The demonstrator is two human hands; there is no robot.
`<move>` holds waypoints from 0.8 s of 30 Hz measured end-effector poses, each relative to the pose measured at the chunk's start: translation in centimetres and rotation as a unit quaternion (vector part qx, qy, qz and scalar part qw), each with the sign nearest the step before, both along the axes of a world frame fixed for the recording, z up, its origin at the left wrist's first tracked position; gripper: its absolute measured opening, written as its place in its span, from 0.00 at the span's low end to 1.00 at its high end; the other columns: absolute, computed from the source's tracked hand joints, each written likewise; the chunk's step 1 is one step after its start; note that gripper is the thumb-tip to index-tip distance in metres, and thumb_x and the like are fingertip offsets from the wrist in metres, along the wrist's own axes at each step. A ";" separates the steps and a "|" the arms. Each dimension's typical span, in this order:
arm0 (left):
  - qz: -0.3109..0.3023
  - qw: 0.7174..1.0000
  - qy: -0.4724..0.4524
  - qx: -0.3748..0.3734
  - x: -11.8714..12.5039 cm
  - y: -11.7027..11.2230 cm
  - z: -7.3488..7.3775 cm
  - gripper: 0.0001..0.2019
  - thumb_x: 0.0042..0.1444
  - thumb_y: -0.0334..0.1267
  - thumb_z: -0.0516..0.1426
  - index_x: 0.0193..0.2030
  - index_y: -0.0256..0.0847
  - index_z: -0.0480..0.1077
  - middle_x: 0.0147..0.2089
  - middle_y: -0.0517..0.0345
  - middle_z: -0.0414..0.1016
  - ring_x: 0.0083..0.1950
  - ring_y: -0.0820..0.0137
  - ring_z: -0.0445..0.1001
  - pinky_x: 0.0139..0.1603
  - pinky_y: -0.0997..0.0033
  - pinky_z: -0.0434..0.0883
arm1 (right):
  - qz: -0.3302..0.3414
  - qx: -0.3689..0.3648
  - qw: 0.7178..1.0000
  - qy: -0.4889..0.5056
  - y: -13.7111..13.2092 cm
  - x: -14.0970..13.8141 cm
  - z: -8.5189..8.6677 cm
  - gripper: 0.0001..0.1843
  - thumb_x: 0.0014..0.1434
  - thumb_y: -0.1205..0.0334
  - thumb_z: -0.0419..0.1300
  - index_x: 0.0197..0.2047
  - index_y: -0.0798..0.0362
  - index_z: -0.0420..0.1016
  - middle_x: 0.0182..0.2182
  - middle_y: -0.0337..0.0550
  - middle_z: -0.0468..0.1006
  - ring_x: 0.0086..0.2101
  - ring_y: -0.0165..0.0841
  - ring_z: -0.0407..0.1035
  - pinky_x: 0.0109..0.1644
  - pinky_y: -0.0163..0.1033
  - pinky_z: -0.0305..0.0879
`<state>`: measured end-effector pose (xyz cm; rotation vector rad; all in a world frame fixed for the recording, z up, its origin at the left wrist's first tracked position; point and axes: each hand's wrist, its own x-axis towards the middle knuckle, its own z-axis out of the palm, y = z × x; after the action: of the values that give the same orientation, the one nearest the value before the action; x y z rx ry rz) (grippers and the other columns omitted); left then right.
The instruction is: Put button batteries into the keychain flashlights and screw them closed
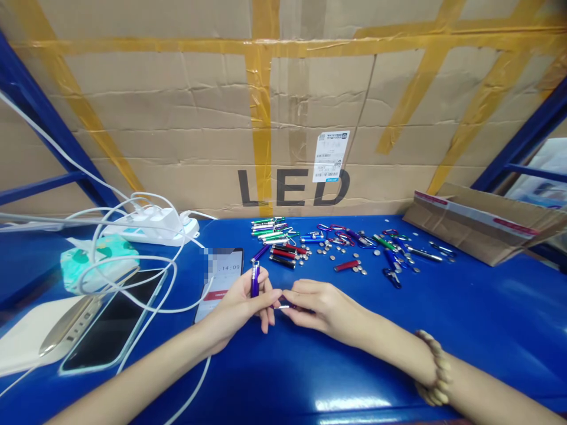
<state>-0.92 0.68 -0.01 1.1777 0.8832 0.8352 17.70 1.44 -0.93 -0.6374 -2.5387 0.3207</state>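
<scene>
My left hand [241, 304] is closed round a small purple keychain flashlight [255, 279], held upright above the blue table [354, 366]. My right hand [319, 307] meets it fingertip to fingertip and pinches a tiny silver part [283, 307] that I cannot name. Just beyond lie several little flashlights [279, 242] in green, red, blue and black, with small round button cells [349, 257] and carabiner clips [392, 274] scattered to the right.
A phone [221, 280] showing a timer lies left of my hands. Further left are a larger phone [110, 321], white cables [146, 295], a power strip [155, 227] and a green tissue pack [97, 260]. A flat cardboard box [482, 224] sits at back right; a big "LED" carton [292, 118] forms the back wall.
</scene>
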 end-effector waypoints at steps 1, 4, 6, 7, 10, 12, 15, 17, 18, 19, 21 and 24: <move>-0.001 1.000 0.000 0.002 0.0 0.1 0.0 0.21 0.47 0.38 0.63 0.28 0.41 0.51 0.22 0.69 0.67 0.18 0.79 0.69 0.14 0.85 0.66 | 0.000 0.001 1.000 0.005 0.0 0.0 -0.1 0.15 0.64 0.62 0.49 0.31 0.60 0.71 0.24 0.40 0.64 0.24 0.27 0.59 0.29 0.31 0.58; -0.010 1.000 0.002 0.006 -0.2 0.2 -0.1 0.20 0.47 0.37 0.63 0.28 0.41 0.51 0.23 0.69 0.66 0.18 0.79 0.70 0.15 0.85 0.66 | -0.005 0.008 1.000 0.015 -0.1 -0.1 -0.3 0.15 0.63 0.62 0.49 0.30 0.59 0.71 0.23 0.39 0.64 0.24 0.27 0.58 0.28 0.31 0.57; -0.017 1.000 0.001 0.004 -0.2 0.2 -0.2 0.20 0.48 0.38 0.63 0.29 0.41 0.51 0.23 0.69 0.67 0.18 0.79 0.70 0.15 0.85 0.66 | -0.010 0.004 1.000 0.017 -0.1 -0.1 -0.3 0.15 0.63 0.62 0.49 0.30 0.59 0.71 0.23 0.39 0.64 0.24 0.27 0.58 0.28 0.31 0.58; -0.019 1.000 0.000 0.003 -0.2 0.2 -0.2 0.19 0.48 0.38 0.63 0.29 0.41 0.51 0.23 0.69 0.67 0.18 0.79 0.70 0.15 0.85 0.66 | -0.008 -0.005 1.000 0.016 -0.1 -0.1 -0.3 0.14 0.63 0.62 0.49 0.31 0.59 0.71 0.24 0.40 0.65 0.24 0.27 0.59 0.29 0.31 0.58; -0.019 1.000 -0.002 -0.002 0.0 0.0 -0.1 0.19 0.49 0.39 0.62 0.29 0.41 0.51 0.24 0.68 0.68 0.18 0.79 0.70 0.16 0.85 0.66 | 0.011 -0.050 0.999 0.015 -0.1 -0.1 -0.1 0.12 0.64 0.61 0.49 0.38 0.58 0.72 0.29 0.42 0.68 0.28 0.27 0.63 0.34 0.30 0.62; -0.016 1.000 0.003 -0.002 0.1 -0.2 -0.1 0.19 0.50 0.39 0.62 0.28 0.41 0.51 0.24 0.68 0.68 0.18 0.80 0.70 0.17 0.85 0.66 | 0.015 -0.069 0.997 0.011 -0.1 -0.1 0.0 0.13 0.64 0.61 0.48 0.40 0.57 0.71 0.30 0.42 0.69 0.30 0.28 0.65 0.36 0.31 0.62; -0.005 1.000 0.006 -0.003 0.2 -0.3 0.0 0.18 0.50 0.41 0.61 0.29 0.41 0.52 0.24 0.68 0.67 0.17 0.80 0.69 0.17 0.84 0.66 | -0.003 -0.048 0.999 0.001 -0.1 -0.2 -0.2 0.14 0.65 0.61 0.47 0.38 0.59 0.71 0.28 0.42 0.68 0.28 0.28 0.64 0.34 0.31 0.62; -0.003 1.000 0.006 0.000 0.2 -0.2 -0.1 0.19 0.50 0.43 0.61 0.29 0.41 0.52 0.24 0.68 0.66 0.18 0.79 0.69 0.17 0.83 0.67 | -0.016 -0.016 1.000 -0.005 0.1 -0.1 -0.4 0.15 0.65 0.60 0.46 0.37 0.59 0.71 0.26 0.42 0.67 0.26 0.28 0.62 0.32 0.32 0.61; -0.001 1.000 0.007 0.006 0.3 -0.2 -0.1 0.19 0.50 0.44 0.60 0.29 0.41 0.51 0.25 0.68 0.65 0.19 0.79 0.70 0.17 0.82 0.67 | -0.022 -0.002 1.000 -0.008 0.2 -0.1 -0.5 0.16 0.65 0.59 0.46 0.36 0.59 0.71 0.25 0.41 0.67 0.25 0.28 0.62 0.30 0.32 0.60; 0.001 1.000 0.010 0.016 0.3 -0.1 -0.2 0.19 0.51 0.45 0.60 0.29 0.41 0.51 0.26 0.68 0.65 0.19 0.79 0.70 0.17 0.82 0.68 | -0.026 0.010 1.000 -0.009 0.3 -0.1 -0.6 0.17 0.65 0.59 0.46 0.35 0.59 0.71 0.25 0.41 0.67 0.25 0.28 0.61 0.30 0.32 0.59; 0.001 0.999 0.030 0.042 0.3 0.0 -0.4 0.18 0.51 0.46 0.58 0.29 0.42 0.51 0.26 0.68 0.64 0.19 0.79 0.69 0.16 0.81 0.68 | -0.033 0.025 0.999 -0.009 0.5 0.0 -0.7 0.18 0.65 0.59 0.46 0.34 0.60 0.71 0.24 0.41 0.66 0.24 0.28 0.60 0.29 0.32 0.58; -0.014 0.995 0.071 0.075 0.2 0.2 -0.6 0.17 0.54 0.48 0.56 0.29 0.42 0.50 0.22 0.70 0.62 0.16 0.79 0.66 0.13 0.82 0.64 | -0.036 0.026 0.999 -0.006 0.6 0.0 -0.7 0.18 0.65 0.59 0.46 0.34 0.61 0.71 0.24 0.41 0.66 0.24 0.28 0.60 0.28 0.33 0.58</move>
<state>-0.68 0.87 -0.62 1.3918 0.9306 0.8127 17.73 2.02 -1.62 -0.7095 -2.5211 0.2244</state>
